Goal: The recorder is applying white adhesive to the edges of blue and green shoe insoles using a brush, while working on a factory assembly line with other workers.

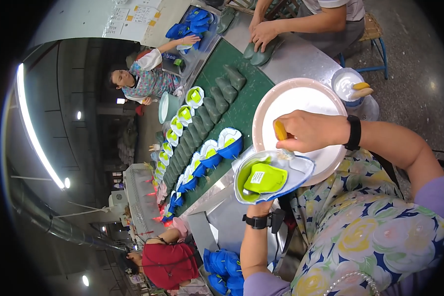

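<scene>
My left hand (259, 209) holds up a shoe upper (246, 171) from beneath. Its fingers are mostly hidden under the upper, which has a white rim, blue edging and a lime-green lining with a white label. In my closed right hand (306, 130) is a brush with a yellow handle (280, 129); its pale bristle end (285, 153) meets the white rim of the upper. Just behind that hand sits a wide pink-rimmed basin (257, 118) with white contents.
A green conveyor belt (251, 79) carries rows of blue-and-white uppers (230, 143) and dark green shoe lasts (199, 126). A white pot (343, 79) holds another brush (361, 89). Blue uppers (225, 266) are piled near my left elbow. Several co-workers sit around the belt.
</scene>
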`<state>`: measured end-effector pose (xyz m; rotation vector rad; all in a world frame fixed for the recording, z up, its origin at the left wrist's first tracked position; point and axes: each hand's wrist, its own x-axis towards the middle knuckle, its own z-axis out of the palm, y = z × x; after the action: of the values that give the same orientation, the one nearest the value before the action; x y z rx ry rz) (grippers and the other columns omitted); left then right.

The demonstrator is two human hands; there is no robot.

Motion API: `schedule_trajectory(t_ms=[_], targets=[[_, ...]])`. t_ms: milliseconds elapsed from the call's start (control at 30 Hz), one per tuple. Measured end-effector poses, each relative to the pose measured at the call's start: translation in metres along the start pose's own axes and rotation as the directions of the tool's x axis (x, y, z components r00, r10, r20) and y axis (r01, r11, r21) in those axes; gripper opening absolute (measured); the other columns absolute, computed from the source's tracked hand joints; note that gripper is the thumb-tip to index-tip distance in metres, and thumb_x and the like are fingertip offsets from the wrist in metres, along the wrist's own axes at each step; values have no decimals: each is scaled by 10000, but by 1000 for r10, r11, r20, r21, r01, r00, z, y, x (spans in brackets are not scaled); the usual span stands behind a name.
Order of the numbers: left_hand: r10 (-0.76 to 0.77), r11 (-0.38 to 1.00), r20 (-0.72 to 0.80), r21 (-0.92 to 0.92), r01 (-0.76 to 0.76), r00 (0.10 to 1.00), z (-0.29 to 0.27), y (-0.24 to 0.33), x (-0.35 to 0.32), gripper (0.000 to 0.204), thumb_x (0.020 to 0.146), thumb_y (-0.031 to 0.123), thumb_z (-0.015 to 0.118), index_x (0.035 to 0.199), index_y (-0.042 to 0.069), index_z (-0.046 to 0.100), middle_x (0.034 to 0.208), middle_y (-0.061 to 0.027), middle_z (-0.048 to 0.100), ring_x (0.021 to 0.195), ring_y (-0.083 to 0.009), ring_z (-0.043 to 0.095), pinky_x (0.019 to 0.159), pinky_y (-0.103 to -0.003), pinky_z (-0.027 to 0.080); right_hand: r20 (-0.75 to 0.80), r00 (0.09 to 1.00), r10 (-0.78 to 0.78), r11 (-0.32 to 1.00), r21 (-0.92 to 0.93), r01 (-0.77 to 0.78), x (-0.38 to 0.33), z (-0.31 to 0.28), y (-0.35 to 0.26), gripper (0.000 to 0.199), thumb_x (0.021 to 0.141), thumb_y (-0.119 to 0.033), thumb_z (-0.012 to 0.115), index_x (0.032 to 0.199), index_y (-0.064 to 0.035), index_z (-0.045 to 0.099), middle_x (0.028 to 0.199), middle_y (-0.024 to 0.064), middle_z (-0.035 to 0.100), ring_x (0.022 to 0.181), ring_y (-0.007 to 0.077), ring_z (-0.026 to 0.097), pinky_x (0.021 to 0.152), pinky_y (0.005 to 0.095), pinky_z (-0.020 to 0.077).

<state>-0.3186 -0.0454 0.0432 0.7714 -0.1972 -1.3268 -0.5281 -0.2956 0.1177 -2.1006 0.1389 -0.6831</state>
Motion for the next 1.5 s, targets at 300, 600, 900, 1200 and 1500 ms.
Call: schedule_trajectory(t_ms=[300, 600, 900, 1200, 1500], targets=[[116, 879, 2, 465, -104, 993, -2, 30, -9, 488, 968, 321, 624, 1399, 122, 507, 1302, -115, 620, 1144, -281, 631, 942, -444, 552, -116, 956, -268, 957, 83, 278, 0, -9, -16, 180, 897, -187, 696, 943, -30, 620, 954, 135, 654, 904, 329, 642, 801, 391, 505], [314, 555, 105, 786, -273, 944, -48, 28, -9, 481, 955, 290, 651, 1385, 124, 512, 1255, -104, 635, 1097, -266, 643, 895, -421, 563, -198, 935, -293, 949, 57, 310, 1, -21, -20, 200, 884, -148, 714, 905, -5, 575, 850, 134, 617, 770, 356, 642, 686, 393, 497], [484, 98, 246, 938, -331, 840, -90, 38, 12, 477, 942, 260, 678, 1371, 126, 517, 1208, -93, 650, 1049, -252, 656, 849, -398, 574, -53, 986, 156, 974, -159, -163, 12, -25, -6, 291, 864, -249, 707, 831, 29, 628, 674, 201, 626, 649, 352, 655, 603, 415, 493], [334, 809, -239, 569, -147, 912, -130, 97, 119, 308, 950, -1, 600, 1234, 90, 522, 1260, -99, 594, 1068, -285, 667, 781, -424, 609, -148, 888, 436, 888, 233, -397, -28, -26, -6, 193, 857, -179, 737, 871, 11, 707, 783, 84, 677, 714, 155, 617, 664, 302, 482], [620, 43, -295, 938, 344, 727, -168, 85, 251, 676, 827, -27, 608, 1452, -8, 353, 1279, -301, 589, 1204, -452, 560, 1012, -471, 467, -15, 752, 658, 711, 340, -615, -35, -14, 3, 119, 854, -94, 703, 902, -19, 625, 836, 44, 658, 790, 106, 624, 736, 253, 496]])
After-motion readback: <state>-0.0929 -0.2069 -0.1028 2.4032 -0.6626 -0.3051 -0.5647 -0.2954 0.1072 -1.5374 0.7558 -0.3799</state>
